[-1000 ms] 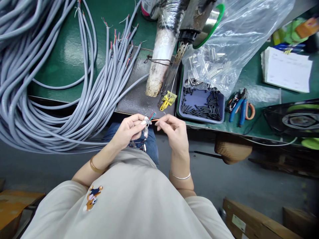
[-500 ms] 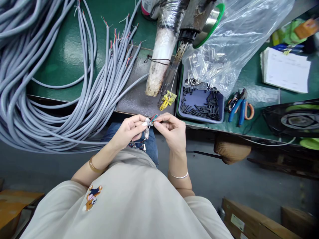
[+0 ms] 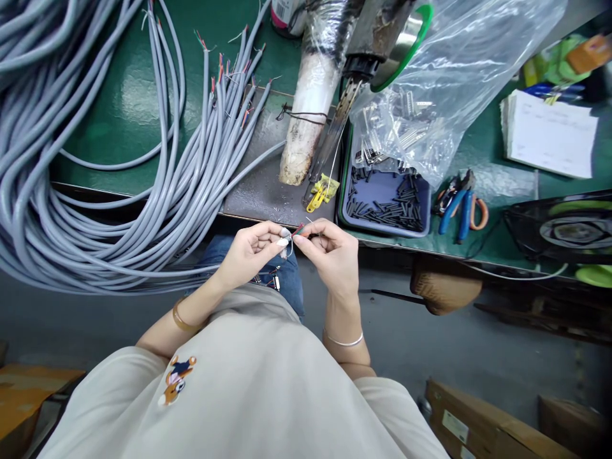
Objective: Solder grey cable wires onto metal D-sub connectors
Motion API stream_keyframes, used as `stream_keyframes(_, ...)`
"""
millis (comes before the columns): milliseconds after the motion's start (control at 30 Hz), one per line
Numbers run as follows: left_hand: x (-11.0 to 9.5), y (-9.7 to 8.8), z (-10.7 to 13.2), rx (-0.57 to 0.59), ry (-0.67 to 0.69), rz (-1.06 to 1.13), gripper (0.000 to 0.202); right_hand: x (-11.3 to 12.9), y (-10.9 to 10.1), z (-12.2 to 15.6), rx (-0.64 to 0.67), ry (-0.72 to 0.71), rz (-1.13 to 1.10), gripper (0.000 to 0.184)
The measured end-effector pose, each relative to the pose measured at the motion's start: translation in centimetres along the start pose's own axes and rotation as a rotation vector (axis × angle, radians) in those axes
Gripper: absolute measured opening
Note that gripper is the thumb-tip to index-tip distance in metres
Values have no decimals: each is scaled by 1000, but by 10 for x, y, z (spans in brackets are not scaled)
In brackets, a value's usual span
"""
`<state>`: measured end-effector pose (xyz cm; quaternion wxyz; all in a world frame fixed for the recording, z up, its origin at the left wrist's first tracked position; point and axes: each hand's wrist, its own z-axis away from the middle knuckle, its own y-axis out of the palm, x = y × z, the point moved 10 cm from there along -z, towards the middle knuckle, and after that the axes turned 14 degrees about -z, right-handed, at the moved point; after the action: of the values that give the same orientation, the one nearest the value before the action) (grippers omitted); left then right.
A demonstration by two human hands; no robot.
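Note:
My left hand (image 3: 255, 252) is closed in a pinch on the stripped end of a grey cable, in front of the bench edge and above my lap. Close beside it, my right hand (image 3: 329, 252) pinches the thin coloured wires (image 3: 299, 231) that come out of that end; red and green ones show between the fingertips. A pale strand loops down below the fingers. Small connectors (image 3: 273, 279) with dark wires lie on my lap under the left hand. The fingers hide most of the cable end.
Many grey cables (image 3: 157, 210) spread over the left of the bench. A soldering stand with a solder reel (image 3: 406, 54) is at the back. Right of it sit a tray (image 3: 382, 226) of black tubes, a plastic bag (image 3: 482, 57) of metal connectors, blue-handled cutters (image 3: 463, 213) and a paper stack (image 3: 549, 134).
Both hands stay together while the fingertips shift slightly. The coloured wires, fanned upward before, now lie lower and more gathered under my right fingers.

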<state>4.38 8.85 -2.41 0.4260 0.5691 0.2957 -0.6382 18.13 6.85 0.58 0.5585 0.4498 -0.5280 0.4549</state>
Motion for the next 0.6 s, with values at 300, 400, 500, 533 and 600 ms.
stream_keyframes(300, 2, 11, 5, 73, -34, 113, 40, -2, 8, 1, 8, 1, -81, 16)
stream_keyframes(400, -1, 8, 3, 60, -20, 146, 40, -7, 5, 0, -31, 46, -97, 23)
stream_keyframes(500, -2, 7, 3, 59, -21, 137, 39, -5, 2, -1, -49, 34, -82, 22)
stream_keyframes(533, -2, 7, 3, 64, -25, 133, 39, -3, 1, -1, -43, 20, -78, 19)
stream_keyframes(600, -1, 8, 3, 76, -39, 126, 40, 0, 1, -1, -21, -4, -66, 15)
